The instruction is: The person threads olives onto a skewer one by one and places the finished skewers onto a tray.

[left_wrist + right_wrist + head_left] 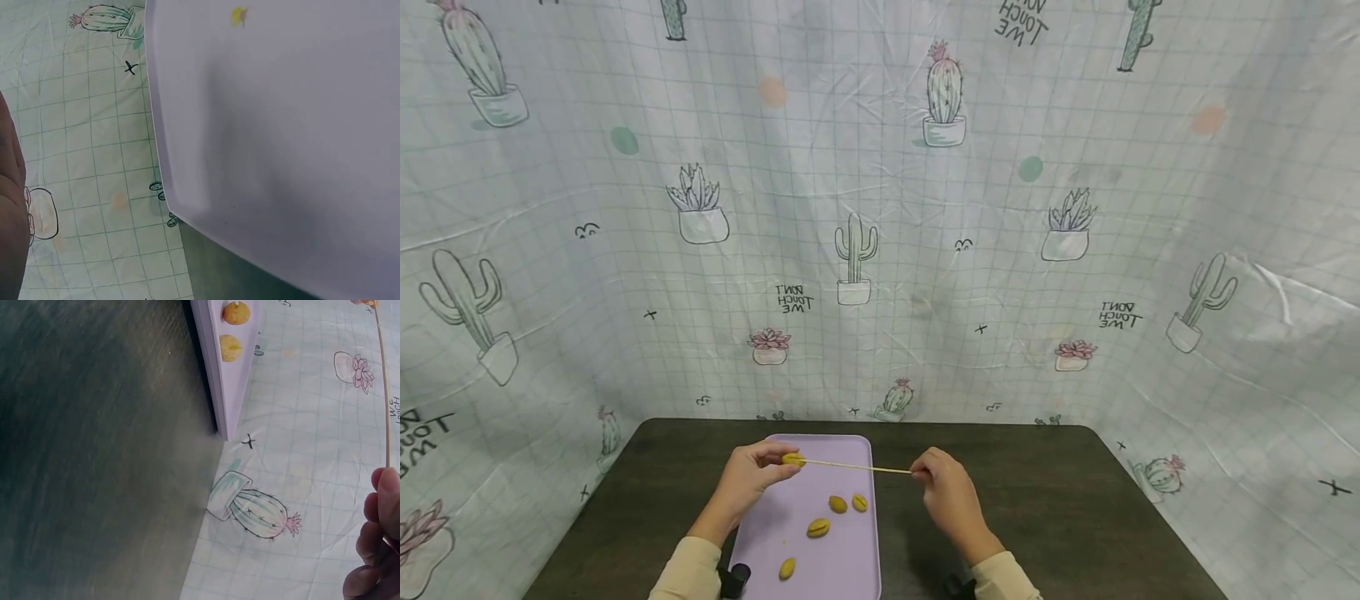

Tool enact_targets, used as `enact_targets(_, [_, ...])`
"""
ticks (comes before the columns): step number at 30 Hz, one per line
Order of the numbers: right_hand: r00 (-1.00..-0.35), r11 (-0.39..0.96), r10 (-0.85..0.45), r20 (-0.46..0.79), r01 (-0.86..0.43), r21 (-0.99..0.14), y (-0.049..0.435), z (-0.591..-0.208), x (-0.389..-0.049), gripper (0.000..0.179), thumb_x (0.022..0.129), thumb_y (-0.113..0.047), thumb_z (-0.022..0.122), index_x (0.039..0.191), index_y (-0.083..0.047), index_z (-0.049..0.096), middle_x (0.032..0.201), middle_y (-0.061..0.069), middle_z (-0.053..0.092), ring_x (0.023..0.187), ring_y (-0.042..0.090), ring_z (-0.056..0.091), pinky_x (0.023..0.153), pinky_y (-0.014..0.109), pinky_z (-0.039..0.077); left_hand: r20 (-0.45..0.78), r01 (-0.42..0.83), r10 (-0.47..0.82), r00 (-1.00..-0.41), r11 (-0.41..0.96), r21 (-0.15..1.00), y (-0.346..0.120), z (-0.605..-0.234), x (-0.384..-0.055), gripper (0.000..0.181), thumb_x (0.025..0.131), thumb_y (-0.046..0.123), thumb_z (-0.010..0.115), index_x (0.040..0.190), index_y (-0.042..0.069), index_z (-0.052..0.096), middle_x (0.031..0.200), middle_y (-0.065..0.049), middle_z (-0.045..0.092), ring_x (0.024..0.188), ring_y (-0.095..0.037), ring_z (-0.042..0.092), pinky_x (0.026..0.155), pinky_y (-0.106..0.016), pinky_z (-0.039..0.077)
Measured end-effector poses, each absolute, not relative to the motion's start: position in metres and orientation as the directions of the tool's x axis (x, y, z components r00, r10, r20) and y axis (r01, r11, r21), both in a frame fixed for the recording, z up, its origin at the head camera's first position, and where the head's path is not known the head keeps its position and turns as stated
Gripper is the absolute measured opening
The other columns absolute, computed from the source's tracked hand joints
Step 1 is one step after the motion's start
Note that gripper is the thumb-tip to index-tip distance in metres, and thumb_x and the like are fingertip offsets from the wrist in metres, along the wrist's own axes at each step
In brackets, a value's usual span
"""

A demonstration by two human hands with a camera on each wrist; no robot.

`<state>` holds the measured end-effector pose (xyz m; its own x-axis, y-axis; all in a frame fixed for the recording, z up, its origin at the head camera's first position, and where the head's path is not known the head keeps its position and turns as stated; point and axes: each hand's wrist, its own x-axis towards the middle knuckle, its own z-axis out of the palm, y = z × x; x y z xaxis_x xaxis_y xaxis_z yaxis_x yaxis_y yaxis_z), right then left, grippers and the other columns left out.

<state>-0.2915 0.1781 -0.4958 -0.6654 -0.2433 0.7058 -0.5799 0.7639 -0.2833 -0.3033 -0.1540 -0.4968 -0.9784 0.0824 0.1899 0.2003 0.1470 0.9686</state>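
Observation:
My left hand (748, 479) pinches a small yellow oval fruit (793, 459) between thumb and fingers, above the far part of a lavender tray (760, 533). Held in my right hand (946, 496) is one end of a thin wooden skewer (865, 467), which runs nearly level across to the fruit. Its far tip meets the fruit, partly hidden there. In the right wrist view, thumb and curled fingers grip the skewer (384, 394) at its lower end. Only an edge of the left hand (9, 206) appears in the left wrist view. Several similar fruits (818, 527), some with a slit, lie on the tray.
The tray lies lengthwise on a dark wooden table (1037, 500), left of its middle. Behind and beside the table hangs a pale curtain (895, 192) printed with grid lines and cacti. A small yellow speck (239, 16) marks the tray surface.

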Motion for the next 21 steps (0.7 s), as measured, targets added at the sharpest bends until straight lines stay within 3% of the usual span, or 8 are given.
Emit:
enact_targets(9, [-0.737, 0.787, -0.192, 0.648, -0.509, -0.347, 0.171, -0.5, -0.289, 0.028, 0.079, 0.009, 0.08, 0.077, -0.016, 0.068, 0.077, -0.011, 0.06, 0.071, 0.01, 0.062, 0.064, 0.032, 0.054, 0.178, 0.189, 0.085, -0.98, 0.145, 0.971, -0.155, -0.497, -0.302, 0.028, 0.081, 0.012, 0.086, 0.106, 0.003, 0.078, 0.095, -0.01, 0.076, 0.089, -0.016, 0.066, 0.075, -0.027, 0.049])
enact_targets(21, [-0.745, 0.789, -0.178, 0.642, -0.498, -0.36, 0.166, -0.507, -0.288, 0.03, 0.077, 0.008, 0.081, 0.076, -0.018, 0.067, 0.076, -0.011, 0.06, 0.07, 0.009, 0.062, 0.062, 0.032, 0.054, 0.164, 0.178, 0.105, -0.981, 0.148, 0.973, -0.155, -0.498, -0.3, 0.028, 0.079, 0.01, 0.088, 0.104, 0.0, 0.078, 0.089, -0.007, 0.076, 0.086, -0.015, 0.064, 0.071, -0.026, 0.049])
